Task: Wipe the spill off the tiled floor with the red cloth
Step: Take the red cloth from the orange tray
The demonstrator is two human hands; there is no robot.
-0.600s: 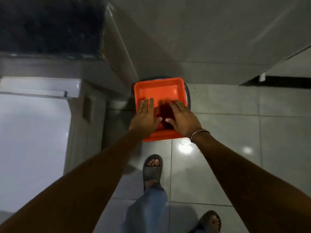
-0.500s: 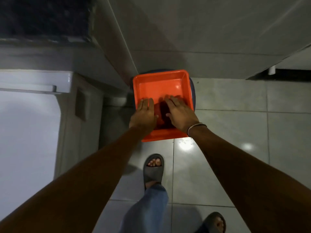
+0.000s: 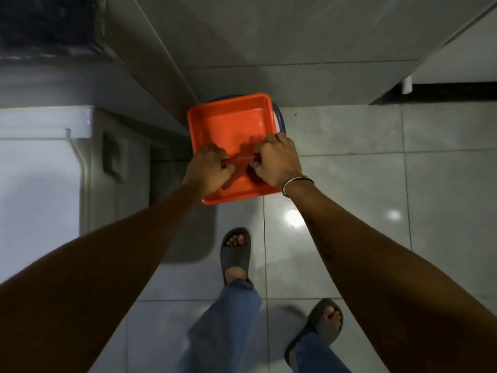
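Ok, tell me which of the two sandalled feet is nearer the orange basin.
The foot in the grey sandal just below the orange basin; the other sandal sits further back, bottom right.

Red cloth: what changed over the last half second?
Both hands went from lying flat on the red cloth to closed around it: left hand and right hand now grip its ends, bunching it over the orange basin. Basin and feet stayed put.
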